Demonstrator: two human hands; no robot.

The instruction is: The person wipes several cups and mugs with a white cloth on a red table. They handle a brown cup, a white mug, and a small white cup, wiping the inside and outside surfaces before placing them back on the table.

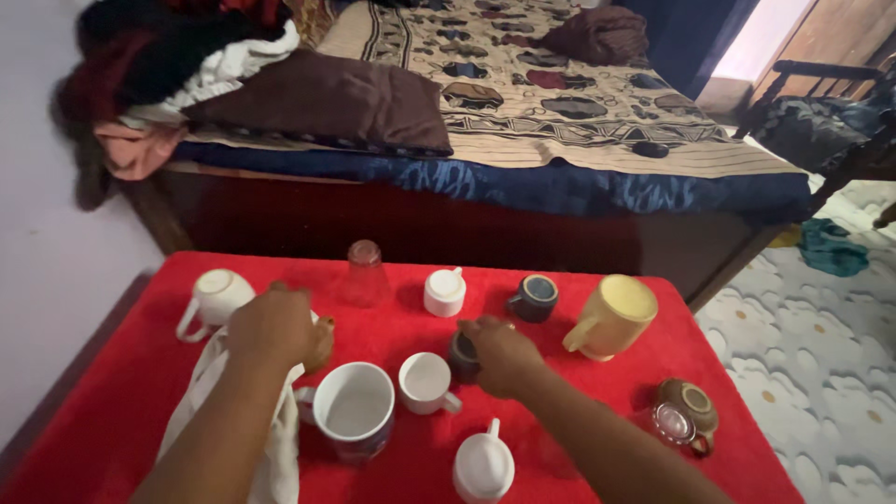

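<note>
Red cloth: covers the whole bench (121,392), with cups and mugs scattered over it.
Left hand (275,327): curled closed over a small brown object (322,341) beside a white cloth (201,401) that hangs from under the wrist; what the object is I cannot tell.
Right hand (504,355): fingers bent down around the rim of a small dark cup (462,355) standing near the bench's middle.
White cups: a handled one at far left (215,297), a big mug (355,409) just beside a smaller one (427,381), an overturned one at the near edge (483,465), another overturned toward the back (445,291).
Other vessels: a clear glass (364,273) upside down at the back, a dark blue cup (537,297), a tilted yellow mug (614,315), a brown cup (689,409) on its side at right.
Behind: a bed (579,103) with a patterned beige cover, a brown pillow (327,98) and piled clothes (168,56).
</note>
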